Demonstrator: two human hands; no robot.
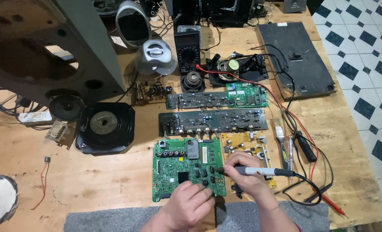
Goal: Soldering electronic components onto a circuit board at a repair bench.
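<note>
A green circuit board (174,167) lies flat on the wooden bench in front of me. My left hand (190,205) rests on its near edge, fingers curled down onto the board. My right hand (242,172) grips a grey soldering iron (260,171) like a pen. Its tip touches the green board near the right edge. The iron's black cord (311,189) loops off to the right. A yellow circuit board (251,146) sits just right of the green one, partly under my right hand.
Two long dark boards (212,121) lie behind the green one. A multimeter (188,47), small speakers (193,80), a large black speaker driver (105,128), a brush and screwdrivers (285,146), red and black leads and a grey mat (113,219) surround the work area.
</note>
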